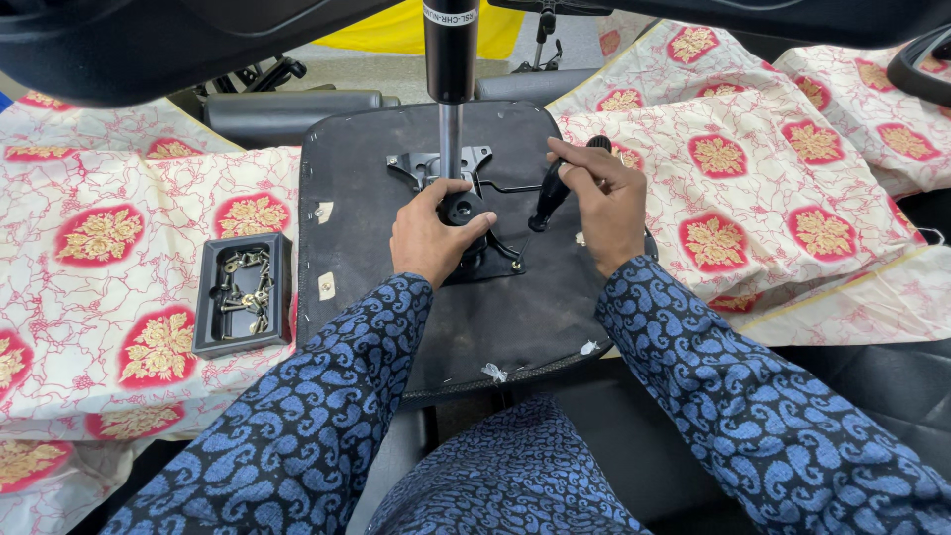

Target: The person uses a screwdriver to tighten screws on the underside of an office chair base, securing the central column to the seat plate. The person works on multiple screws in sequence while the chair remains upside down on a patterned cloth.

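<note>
Sitting within easy reach on the patterned cloth [109, 287], a shallow black tray [242, 294] keeps loose screws and bolts together. Just right of it the upturned chair seat [367, 297] lies underside up, black and scuffed, bits of tape on it, exposing its metal mechanism plate [436, 163] and gas-lift column [451, 59]. The left hand [431, 238] curls around the mechanism's black knob, likely steadying it. The right hand [602, 203] is closed around a black-handled screwdriver [552, 196], tip angled down onto a screw at the plate's corner.

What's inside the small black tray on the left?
The black tray holds a loose heap of metal screws and small fittings. Its floor beneath them is mostly covered, so anything lower stays hidden.
</note>
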